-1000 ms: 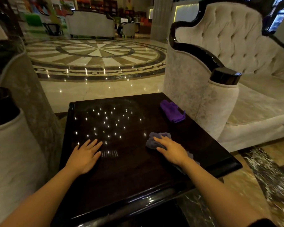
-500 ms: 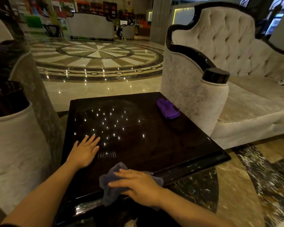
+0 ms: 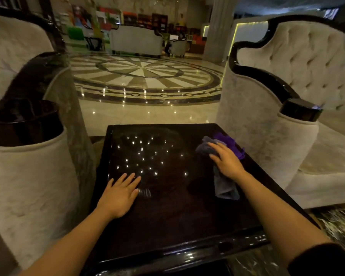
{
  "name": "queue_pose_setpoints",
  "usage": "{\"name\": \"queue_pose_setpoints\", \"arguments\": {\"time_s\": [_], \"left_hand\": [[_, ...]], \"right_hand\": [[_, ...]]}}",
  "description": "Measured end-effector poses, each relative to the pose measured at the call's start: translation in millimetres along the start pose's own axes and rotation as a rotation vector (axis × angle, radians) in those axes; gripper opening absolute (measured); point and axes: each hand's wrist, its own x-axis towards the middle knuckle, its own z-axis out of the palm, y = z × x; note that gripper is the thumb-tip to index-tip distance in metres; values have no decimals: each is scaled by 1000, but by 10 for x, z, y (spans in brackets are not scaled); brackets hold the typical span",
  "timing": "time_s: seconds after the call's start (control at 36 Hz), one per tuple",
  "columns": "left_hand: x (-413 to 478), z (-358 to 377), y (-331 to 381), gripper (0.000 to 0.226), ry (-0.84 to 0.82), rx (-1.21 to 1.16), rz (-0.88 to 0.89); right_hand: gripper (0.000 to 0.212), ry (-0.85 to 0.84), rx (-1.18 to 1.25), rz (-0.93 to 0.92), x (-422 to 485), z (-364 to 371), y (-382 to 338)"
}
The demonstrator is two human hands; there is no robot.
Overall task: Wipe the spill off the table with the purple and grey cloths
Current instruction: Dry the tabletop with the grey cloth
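A dark glossy square table (image 3: pixel 167 220) fills the lower middle, its top dotted with light reflections. My right hand (image 3: pixel 226 161) presses flat on the grey cloth (image 3: pixel 224 185) near the table's far right side; part of the cloth trails back toward me. The purple cloth (image 3: pixel 230 141) lies just beyond, touching the grey cloth's far end, partly hidden by my fingers. My left hand (image 3: pixel 121 193) rests flat on the table's left part with fingers spread, holding nothing. No spill is clearly visible on the dark top.
A cream tufted sofa (image 3: pixel 299 96) with a black-capped arm (image 3: pixel 300 110) stands tight against the table's right side. Another cream armchair (image 3: pixel 28 172) flanks the left. Polished marble floor (image 3: pixel 147 76) with a round inlay lies beyond the far edge.
My right hand has swept the grey cloth from the table's near edge up to the far right, against the purple cloth. The left hand stays flat in place. The camera view has shifted.
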Motion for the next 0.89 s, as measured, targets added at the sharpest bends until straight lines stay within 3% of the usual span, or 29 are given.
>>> {"name": "queue_pose_setpoints", "arguments": {"time_s": [0.19, 0.36, 0.61, 0.89], "left_hand": [[25, 26, -15, 50, 16, -2, -1], [29, 46, -8, 50, 37, 8, -8], [39, 70, -10, 50, 52, 20, -23], [9, 53, 26, 50, 53, 51, -22]], "right_hand": [[48, -190, -107, 219, 278, 511, 379], [46, -163, -118, 249, 433, 675, 326], [42, -279, -66, -68, 185, 914, -286], [40, -429, -20, -416, -860, 908, -956]]}}
